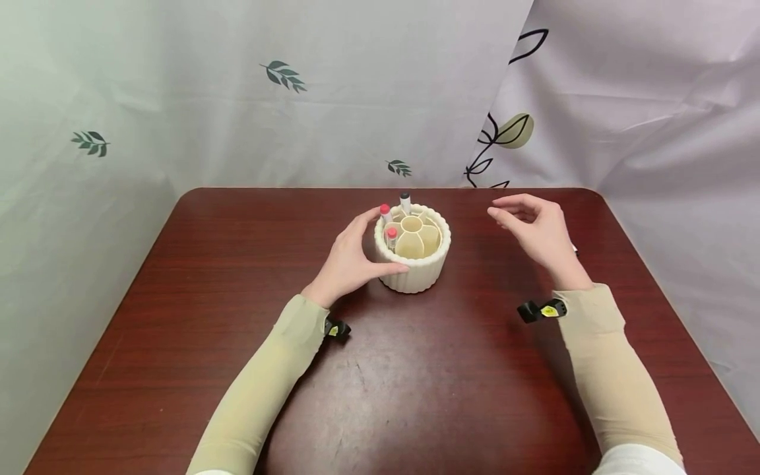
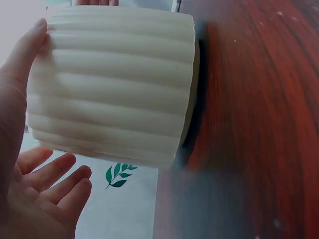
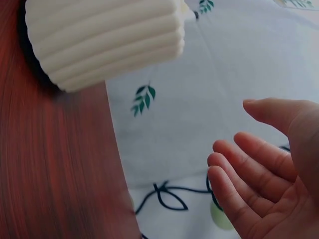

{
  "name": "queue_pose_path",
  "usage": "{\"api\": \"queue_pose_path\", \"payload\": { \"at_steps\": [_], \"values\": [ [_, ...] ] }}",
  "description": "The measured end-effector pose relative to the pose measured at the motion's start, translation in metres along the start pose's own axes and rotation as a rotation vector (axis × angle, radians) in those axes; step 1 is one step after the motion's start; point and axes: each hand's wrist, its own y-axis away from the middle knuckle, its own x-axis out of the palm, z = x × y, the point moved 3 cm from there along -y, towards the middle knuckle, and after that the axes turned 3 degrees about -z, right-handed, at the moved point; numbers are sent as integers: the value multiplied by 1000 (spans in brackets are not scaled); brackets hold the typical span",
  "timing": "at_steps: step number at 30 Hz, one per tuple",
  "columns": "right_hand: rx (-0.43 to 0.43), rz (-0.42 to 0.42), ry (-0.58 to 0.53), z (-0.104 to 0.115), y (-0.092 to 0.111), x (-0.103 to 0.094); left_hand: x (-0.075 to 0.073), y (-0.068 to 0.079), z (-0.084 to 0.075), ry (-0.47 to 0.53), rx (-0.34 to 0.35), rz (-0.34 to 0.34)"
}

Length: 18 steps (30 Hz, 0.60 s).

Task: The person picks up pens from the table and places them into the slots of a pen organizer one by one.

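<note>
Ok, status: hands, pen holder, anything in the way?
Left hand holding pen holder. Right hand empty, apart from it. Holder upright, three pens inside. Nothing visible between right hand and holder.

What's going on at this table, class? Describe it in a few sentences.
A person's left hand holds the side of a cream, ribbed holder standing on a reddish-brown table. Two red-capped markers and one black-capped marker stand in it. The right hand is apart from the holder, off to its right, with fingers loosely bent and nothing visible in them.
</note>
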Motion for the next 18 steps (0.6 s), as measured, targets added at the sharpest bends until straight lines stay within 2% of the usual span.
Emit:
{"api": "queue_pose_path", "payload": {
  "at_steps": [9, 18],
  "values": [
    [35, -79, 13, -14, 3, -32, 9, -6, 0, 26, -80, 36],
    [71, -124, 44, -21, 4, -58, 10, -6, 1, 45, -105, 33]
  ]
}}
